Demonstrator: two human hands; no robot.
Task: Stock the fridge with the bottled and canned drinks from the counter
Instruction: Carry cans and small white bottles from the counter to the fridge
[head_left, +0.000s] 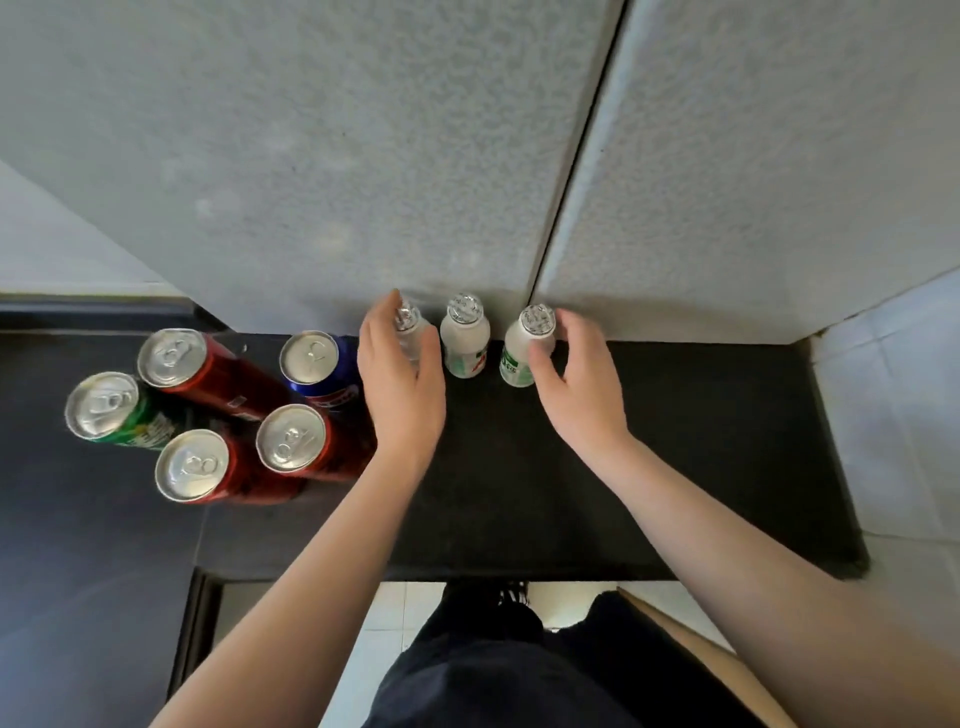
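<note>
ngl, with fingers of the left hand (402, 384) wrapped round the left bottle (408, 319) and the right hand (576, 379) gripping the right bottle (522, 348), both flanking the middle bottle (465, 340) at the back of the surface (701, 441), a sloppy double lift could topple it or the cans (293, 436) to its left.

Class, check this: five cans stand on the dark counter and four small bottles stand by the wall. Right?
Not quite. The head view shows three bottles, not four: the left bottle, gripped by the left hand, the middle bottle, and the right bottle, gripped by the right hand. Five cans on the counter is correct.
</note>
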